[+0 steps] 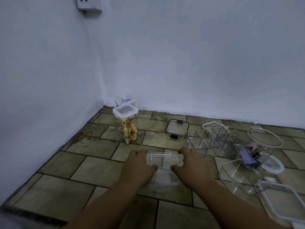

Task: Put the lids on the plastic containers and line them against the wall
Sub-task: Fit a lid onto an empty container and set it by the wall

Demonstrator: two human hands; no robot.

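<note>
Clear plastic box (pixel 165 179) stands nearer than the sweets jar (pixel 127 128), to its right. Left hand (pixel 138 164) and right hand (pixel 188 162) each grip its lid (pixel 162 158), fingers curled over the edges.

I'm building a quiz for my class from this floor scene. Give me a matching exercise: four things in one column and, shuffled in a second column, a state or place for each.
Things:
1 front tall jar
2 black-rimmed lid
3 small box
4 round tub

States:
A gripped by left hand and right hand
B lies flat, alone, on the floor
C lidded, holds colourful pieces
D holds purple clips

Pairs: 1-C; 2-B; 3-A; 4-D
</note>
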